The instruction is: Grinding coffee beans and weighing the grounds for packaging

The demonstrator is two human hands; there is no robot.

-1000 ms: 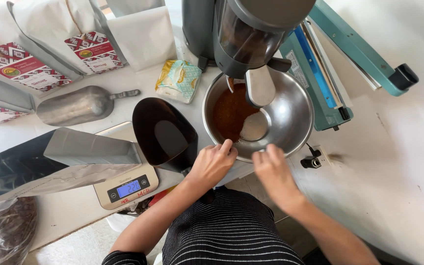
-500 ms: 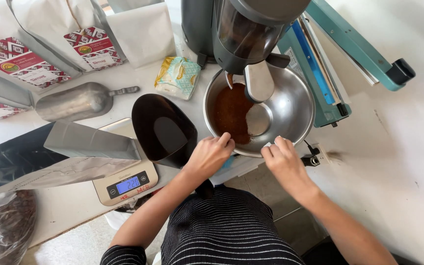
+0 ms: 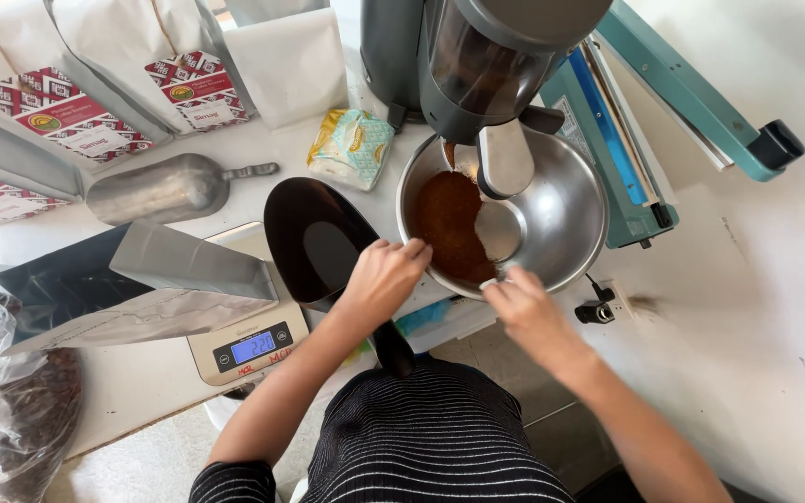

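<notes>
Steel rim under both sets of fingertips: the left hand curls over the near-left edge of the metal bowl, fingers bent and gripping the rim, and the right hand pinches the near edge just beside it, thumb and fingers closed on the metal. Just past the fingers, inside the bowl, lies a heap of brown ground coffee, piled toward the left wall. Above the heap stands the grey grinder, its spout reaching down into the bowl. Beside the left hand, touching its wrist side, rests a black scoop. Further left sits a digital scale with a silver-lined bag lying across it, then a metal scoop. Beyond the right hand, a teal heat sealer lies on the white table.
</notes>
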